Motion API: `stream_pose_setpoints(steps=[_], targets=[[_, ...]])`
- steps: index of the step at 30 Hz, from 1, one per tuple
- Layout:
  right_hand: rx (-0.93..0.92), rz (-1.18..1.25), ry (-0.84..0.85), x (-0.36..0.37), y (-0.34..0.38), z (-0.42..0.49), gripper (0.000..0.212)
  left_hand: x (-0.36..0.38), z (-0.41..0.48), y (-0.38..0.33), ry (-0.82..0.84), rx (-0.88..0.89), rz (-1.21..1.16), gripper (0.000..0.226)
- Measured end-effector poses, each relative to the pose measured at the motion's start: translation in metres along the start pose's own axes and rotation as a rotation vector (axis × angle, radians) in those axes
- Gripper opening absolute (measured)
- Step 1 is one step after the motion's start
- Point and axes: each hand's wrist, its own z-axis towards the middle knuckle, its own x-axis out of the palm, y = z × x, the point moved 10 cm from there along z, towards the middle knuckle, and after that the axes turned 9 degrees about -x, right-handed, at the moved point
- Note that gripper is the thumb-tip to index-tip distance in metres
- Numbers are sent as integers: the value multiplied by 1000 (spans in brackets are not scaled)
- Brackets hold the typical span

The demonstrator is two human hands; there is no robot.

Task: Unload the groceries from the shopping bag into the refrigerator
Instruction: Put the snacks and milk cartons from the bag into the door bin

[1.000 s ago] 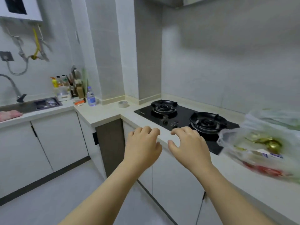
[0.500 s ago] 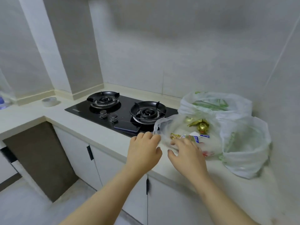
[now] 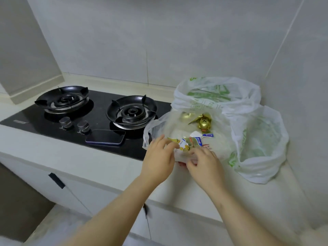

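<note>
Shopping bag [image 3: 220,141] stands at the right end of the countertop [image 3: 99,162], beside the stove [image 3: 101,105]. Left hand [image 3: 158,164] touches its mouth with relaxed fingers; right hand [image 3: 205,165] pinches its front plastic.

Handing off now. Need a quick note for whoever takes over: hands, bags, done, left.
Left hand: fingers at the mouth of the front clear bag, touching a yellow packet; grip unclear.
Right hand: fingers curled at that bag's near side; grip unclear.
Two white-green bags sit behind and beside it on the counter.
Done: nothing visibly out yet. Left: all of it; refrigerator not in view.
</note>
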Motion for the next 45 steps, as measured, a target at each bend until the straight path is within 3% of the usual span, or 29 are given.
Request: stream_pose_setpoints(steps=[10, 13, 19, 22, 26, 31, 38, 45], targets=[[161, -68, -50, 22, -16, 47, 27, 29, 65, 25, 138, 93, -76, 24], [195, -133, -35, 23, -25, 55, 33, 39, 75, 15, 208, 178, -13, 32], [181, -252, 179, 44, -36, 77, 40, 93, 74, 21, 594, 215, 138, 51], [164, -210, 291, 66, -42, 81, 57, 110, 67, 29, 732, 233, 187, 63], [162, -179, 417, 87, -50, 78, 83, 121, 69, 41, 729, 203, 225, 75], [174, -165, 455, 96, -56, 77, 87, 129, 74, 50, 718, 165, 190, 76], [173, -168, 450, 99, -59, 79, 75, 127, 77, 52, 689, 108, 52, 78], [153, -233, 428, 91, -62, 84, 56, 112, 88, 43, 566, 88, 39, 47]])
